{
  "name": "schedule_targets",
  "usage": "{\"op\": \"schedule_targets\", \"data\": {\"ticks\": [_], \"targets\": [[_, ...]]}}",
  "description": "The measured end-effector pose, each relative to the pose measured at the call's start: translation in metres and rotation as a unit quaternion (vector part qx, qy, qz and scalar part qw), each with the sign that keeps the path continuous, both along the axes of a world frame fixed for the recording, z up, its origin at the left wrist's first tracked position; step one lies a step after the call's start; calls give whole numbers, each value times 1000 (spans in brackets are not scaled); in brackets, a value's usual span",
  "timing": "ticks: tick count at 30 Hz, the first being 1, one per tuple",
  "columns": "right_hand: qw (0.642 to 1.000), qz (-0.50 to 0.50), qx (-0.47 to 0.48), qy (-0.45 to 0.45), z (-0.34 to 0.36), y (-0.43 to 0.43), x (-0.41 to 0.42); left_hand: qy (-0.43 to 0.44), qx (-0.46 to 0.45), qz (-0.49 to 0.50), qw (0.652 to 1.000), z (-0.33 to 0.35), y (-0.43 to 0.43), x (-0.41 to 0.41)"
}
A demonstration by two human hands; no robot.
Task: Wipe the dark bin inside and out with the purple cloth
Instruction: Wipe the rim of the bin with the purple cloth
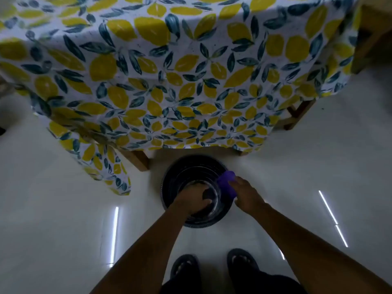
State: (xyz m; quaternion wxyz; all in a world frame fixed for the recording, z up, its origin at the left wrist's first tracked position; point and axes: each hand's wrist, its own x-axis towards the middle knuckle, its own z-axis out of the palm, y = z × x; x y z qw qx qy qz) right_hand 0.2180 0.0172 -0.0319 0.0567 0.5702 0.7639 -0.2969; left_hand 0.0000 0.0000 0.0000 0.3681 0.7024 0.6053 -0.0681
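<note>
Bin upright on the pale floor, mouth facing straight up at my camera, its long axis vertical.

Just in front of the lemon-print tablecloth I see my left hand curled over the bin's near rim, fingers inside. My right hand presses the purple cloth on the bin's right rim, clamped on it. My shoes stand well behind the bin.
</note>
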Motion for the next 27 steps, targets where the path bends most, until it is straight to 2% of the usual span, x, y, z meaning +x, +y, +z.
{"op": "schedule_targets", "data": {"ticks": [4,12,19,23,27], "targets": [[999,-2,4,-32,-20,10,-2,-10,-31,-7,999,-22,5,13],[997,-37,58,40,-57,19,-8,-16,-85,-18,996,-72,6,29],[994,-37,64,76,-65,15,-13,56,-69,-85,992,-83,-13,55],[991,-55,66,102,-58,17,-14,75,-69,-53,993,-77,-9,56],[980,-113,82,139,-42,29,-19,63,-5,-12,998,-68,1,41]]}}
